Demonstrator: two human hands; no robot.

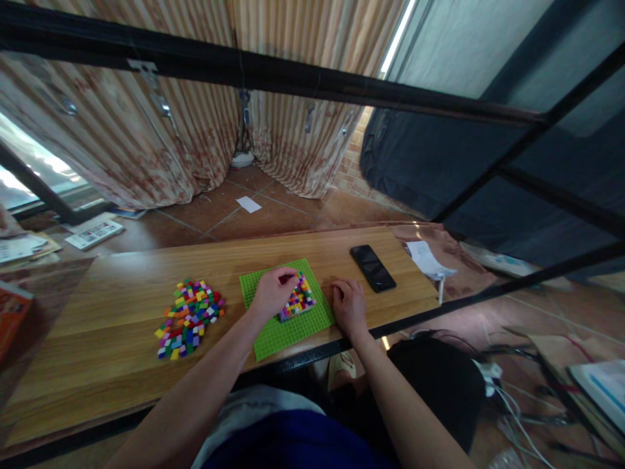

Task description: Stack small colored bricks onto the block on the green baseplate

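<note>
A green studded baseplate point(274, 337) lies on the wooden table, with a patch of small multicoloured bricks point(301, 301) near its middle. My left hand point(274, 290) is over the plate, covering the left part of that patch. Its thumb and forefinger are pinched together at the patch's upper edge; whatever is between them is too small or hidden to make out. Just right of the plate, my right hand point(349, 305) rests on the table with its fingers curled in. I cannot see anything in it. To the left lies a loose pile of small coloured bricks point(189, 319).
A black phone point(373, 268) lies right of the plate on the table point(122, 280). White paper point(430, 259) lies beyond the table's right end. A dark metal bar point(312, 355) runs along the near edge. Another dark bar point(293, 81) crosses above, before the curtains.
</note>
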